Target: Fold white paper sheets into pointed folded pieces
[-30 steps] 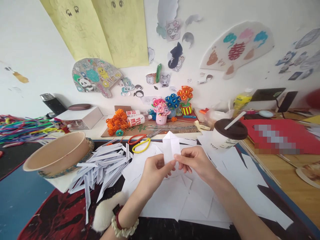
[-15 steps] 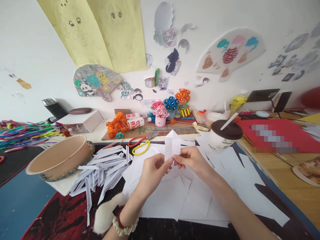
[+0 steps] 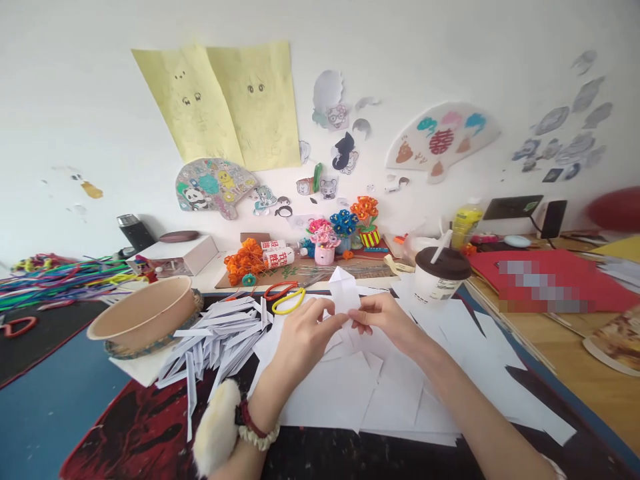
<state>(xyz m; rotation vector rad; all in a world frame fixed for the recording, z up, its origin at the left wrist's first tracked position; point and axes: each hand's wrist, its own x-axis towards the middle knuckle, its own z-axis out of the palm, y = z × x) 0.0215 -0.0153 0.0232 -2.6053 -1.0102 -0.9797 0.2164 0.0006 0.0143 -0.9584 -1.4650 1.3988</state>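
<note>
A small folded piece of white paper (image 3: 344, 291) stands upright between my two hands, its top creased to a point. My left hand (image 3: 309, 328) pinches its lower left side with thumb and fingers. On the lower right, my right hand (image 3: 377, 316) grips the same piece, fingers curled. Beneath both hands lie loose white paper sheets (image 3: 340, 397), overlapping one another. To the left is a heap of narrow folded paper strips (image 3: 225, 337). Scissors with red and yellow handles (image 3: 289, 301) lie just beyond my left hand.
A round beige bowl (image 3: 143, 310) stands at the left. A lidded cup with a straw (image 3: 440, 283) is on the right, near a red folder (image 3: 530, 280). Craft flowers (image 3: 325, 247) line the back by the wall. A fluffy white object (image 3: 217, 430) is at my left wrist.
The view has tilted up, showing more wall. The folded paper stays in both hands; its upper part now leans and its top flap looks more open. My left fingers have shifted up.
</note>
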